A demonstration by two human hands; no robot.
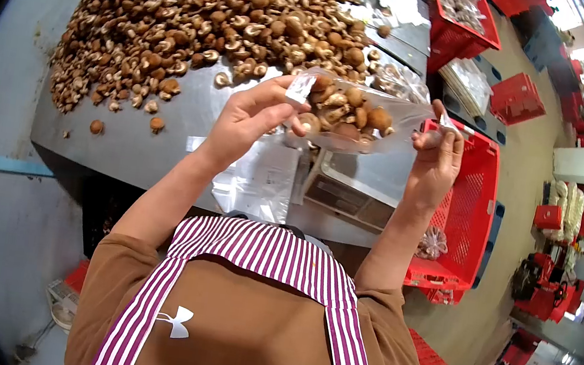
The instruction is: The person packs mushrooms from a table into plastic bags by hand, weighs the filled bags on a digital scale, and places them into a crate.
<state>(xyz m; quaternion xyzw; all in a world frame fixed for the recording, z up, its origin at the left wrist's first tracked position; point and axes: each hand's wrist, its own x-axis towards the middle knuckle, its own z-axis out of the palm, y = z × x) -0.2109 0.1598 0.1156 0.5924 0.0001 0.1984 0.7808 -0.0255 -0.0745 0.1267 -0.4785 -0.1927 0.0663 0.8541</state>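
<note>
A clear plastic bag of mushrooms [402,132] is stretched between my two hands above the table. Brown mushrooms [348,109] fill its left part, while its right part is flat film. My left hand [260,113] is closed on the left end, beside the mushrooms. At the other end, my right hand [435,156] pinches the film. White tape or wrapping shows on a finger of each hand. Under the bag stands what looks like a weighing scale [360,194]. A stack of flat clear bags [259,182] lies below my left hand.
A large heap of loose mushrooms [203,18] covers the back of the metal table [165,145]. Filled bags [399,80] lie behind my hands. On the right stands a red crate [471,234] with a bagged portion inside; another red crate [464,28] holds more bags.
</note>
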